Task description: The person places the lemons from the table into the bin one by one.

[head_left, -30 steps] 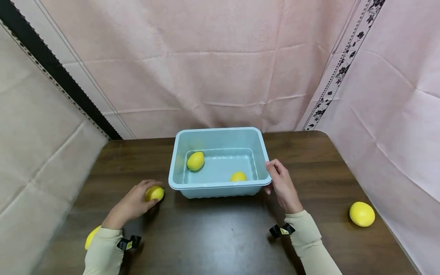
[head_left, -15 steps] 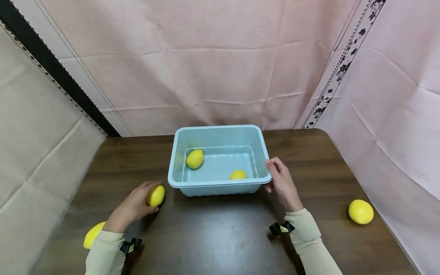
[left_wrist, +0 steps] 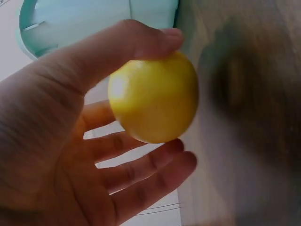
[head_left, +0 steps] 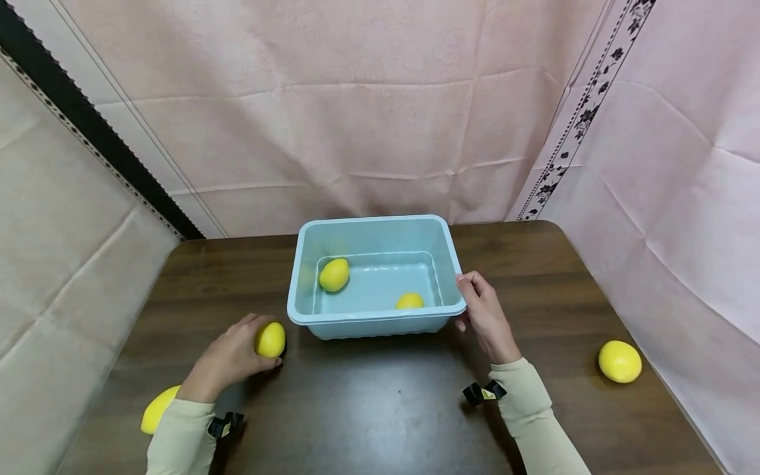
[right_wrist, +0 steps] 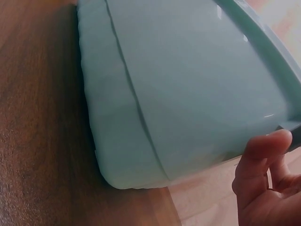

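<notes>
Landmark: rectangular light-blue plastic tub [head_left: 376, 317], sitting mid-table on dark brown wooden tabletop [head_left: 380, 409], close to the back edge. Left hand [head_left: 228, 358] just off the tub's near-left corner, curled round a smooth yellow lemon [head_left: 270, 339]; wrist view shows thumb over the top and fingers [left_wrist: 150, 172] cupped loosely underneath, lemon [left_wrist: 153, 96] pinched between them, palm partly open. Cannot tell from either view whether held lemon touches the tabletop; sits close to tub's front wall, not touching it. Right hand [head_left: 487, 318] at tub's right rim near the front-right corner, thumb on the rim edge, fingers down the outer wall; wrist view shows fingertip [right_wrist: 263, 146] against the lip of the tub [right_wrist: 188, 94], light grip, hand mostly relaxed. Inside tub: second yellow lemon [head_left: 334, 274] at back-left of the floor, third yellow lemon [head_left: 410, 301] against the front wall, partly hidden by the rim. Outside tub: fourth yellow lemon [head_left: 619, 361] well to the right, near the table's right edge, apart from everything; fifth yellow lemon [head_left: 156, 409] to the front-left, partly hidden behind the left cream sleeve [head_left: 181, 439]. Black clip [head_left: 225, 424] at left wrist, black clip with yellow tag [head_left: 482, 392] at right wrist. Pink wrinkled cloth backdrop [head_left: 356, 119] behind tub.
</notes>
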